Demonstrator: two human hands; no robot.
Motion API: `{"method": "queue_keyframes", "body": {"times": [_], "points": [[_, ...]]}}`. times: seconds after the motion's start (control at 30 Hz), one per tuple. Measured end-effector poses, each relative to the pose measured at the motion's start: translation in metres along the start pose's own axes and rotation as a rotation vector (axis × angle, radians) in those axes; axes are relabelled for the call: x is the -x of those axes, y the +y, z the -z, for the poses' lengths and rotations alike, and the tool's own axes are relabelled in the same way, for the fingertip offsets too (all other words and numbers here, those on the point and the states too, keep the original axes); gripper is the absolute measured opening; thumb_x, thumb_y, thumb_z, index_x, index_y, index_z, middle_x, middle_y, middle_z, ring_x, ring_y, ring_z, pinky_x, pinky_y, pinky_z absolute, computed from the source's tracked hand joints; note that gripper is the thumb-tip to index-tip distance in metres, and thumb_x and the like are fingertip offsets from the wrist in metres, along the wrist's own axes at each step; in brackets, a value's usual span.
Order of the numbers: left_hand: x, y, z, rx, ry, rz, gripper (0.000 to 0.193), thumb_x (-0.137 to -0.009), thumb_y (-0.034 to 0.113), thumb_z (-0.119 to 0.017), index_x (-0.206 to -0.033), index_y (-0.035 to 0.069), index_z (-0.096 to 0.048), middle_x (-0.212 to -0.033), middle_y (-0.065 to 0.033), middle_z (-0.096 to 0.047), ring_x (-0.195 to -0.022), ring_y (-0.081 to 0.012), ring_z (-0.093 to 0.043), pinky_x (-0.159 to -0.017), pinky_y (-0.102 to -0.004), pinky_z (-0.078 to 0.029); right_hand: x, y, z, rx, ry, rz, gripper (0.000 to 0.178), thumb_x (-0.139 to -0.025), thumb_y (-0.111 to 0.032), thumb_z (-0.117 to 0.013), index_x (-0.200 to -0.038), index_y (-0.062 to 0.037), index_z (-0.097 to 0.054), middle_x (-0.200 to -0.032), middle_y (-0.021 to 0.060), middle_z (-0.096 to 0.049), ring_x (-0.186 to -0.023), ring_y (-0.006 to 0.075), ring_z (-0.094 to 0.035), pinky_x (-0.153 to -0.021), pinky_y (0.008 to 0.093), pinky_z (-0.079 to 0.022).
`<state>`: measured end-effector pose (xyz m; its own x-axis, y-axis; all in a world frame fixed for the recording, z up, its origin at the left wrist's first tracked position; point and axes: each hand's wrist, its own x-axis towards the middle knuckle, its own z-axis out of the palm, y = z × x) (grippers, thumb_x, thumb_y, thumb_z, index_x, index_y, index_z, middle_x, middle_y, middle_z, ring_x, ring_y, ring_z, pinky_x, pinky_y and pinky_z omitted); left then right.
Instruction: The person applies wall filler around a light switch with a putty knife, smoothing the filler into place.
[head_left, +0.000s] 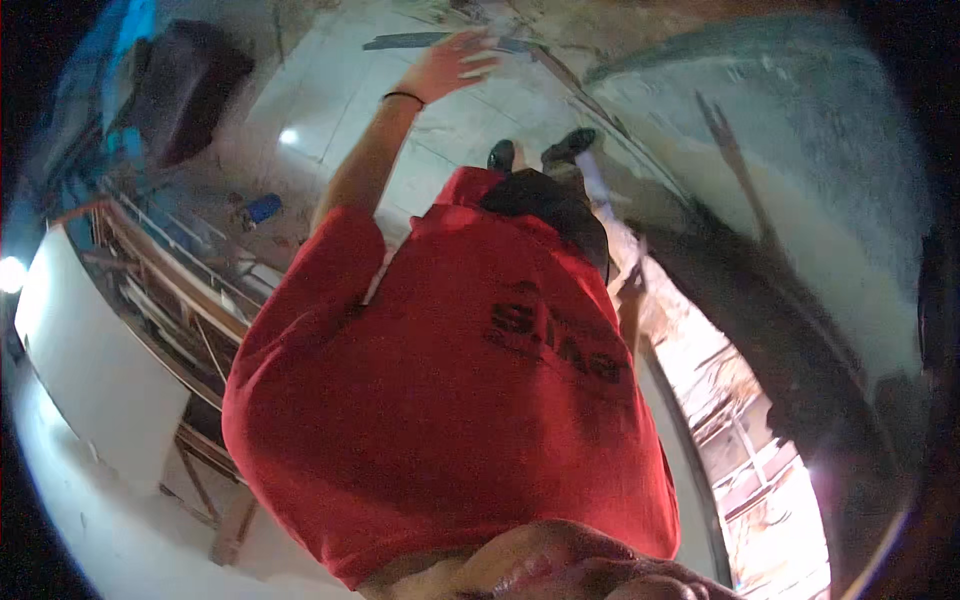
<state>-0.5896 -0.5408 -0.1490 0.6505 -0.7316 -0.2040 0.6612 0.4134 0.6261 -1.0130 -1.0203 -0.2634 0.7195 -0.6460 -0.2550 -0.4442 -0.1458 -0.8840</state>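
Note:
My left hand [455, 68] reaches forward with its fingers spread, and nothing is in it. A dark band circles that wrist. Beneath or just beyond the hand, a long dark strip [400, 41] lies on the pale floor; whether they touch, I cannot tell. My right hand [634, 278] hangs low by my right hip, dim and partly hidden by my red shirt [450, 370]. Its fingers do not show clearly.
A dark bulky object [192, 90] stands at the far left. Closer on the left are a wooden frame [170, 265], a white panel [90, 350] and a small blue item [263, 208]. A rough grey-green wall [820, 150] rises on the right, beside a bright opening [770, 500].

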Motion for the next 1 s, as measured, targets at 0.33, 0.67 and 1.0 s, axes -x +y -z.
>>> {"method": "queue_keyframes", "body": {"times": [0.33,0.67,1.0], "points": [[-0.035,0.025,-0.091,0.020,-0.076,-0.197,0.048,-0.095,0.038,-0.036,-0.137,0.014,-0.037,-0.137,-0.0065,-0.043,-0.118,-0.0266,-0.048,-0.098,-0.0410,-0.039,-0.003,-0.096,-0.096,0.167,-0.631,0.132,0.027,-0.091,-0.021,-0.055,-0.113,-0.0059,-0.058,-0.080,0.0013,-0.051,-0.071,0.0118,-0.046,-0.061,0.0258,-0.037],[-0.043,0.053,-0.126,-0.548,-0.075,-0.010,0.046,-0.094,0.039,-0.041,-0.131,0.012,-0.046,-0.128,-0.0064,-0.052,-0.106,-0.0234,-0.056,-0.090,-0.0376,-0.045,0.081,-0.078,-0.101,0.322,-0.943,0.213,0.031,-0.091,-0.018,-0.053,-0.118,-0.0023,-0.055,-0.101,0.0075,-0.054,-0.092,0.0157,-0.048,-0.079,0.0266,-0.036],[-0.056,0.002,0.008,-0.946,-0.527,0.028,0.051,-0.085,0.029,-0.057,-0.132,0.010,-0.046,-0.135,-0.0074,-0.045,-0.125,-0.0219,-0.040,-0.105,-0.0399,-0.031,-0.028,-0.187,-0.101,0.328,-0.093,0.520,0.036,-0.091,-0.015,-0.052,-0.123,0.0012,-0.052,-0.121,0.0137,-0.057,-0.114,0.0195,-0.051,-0.097,0.0274,-0.036]]}}
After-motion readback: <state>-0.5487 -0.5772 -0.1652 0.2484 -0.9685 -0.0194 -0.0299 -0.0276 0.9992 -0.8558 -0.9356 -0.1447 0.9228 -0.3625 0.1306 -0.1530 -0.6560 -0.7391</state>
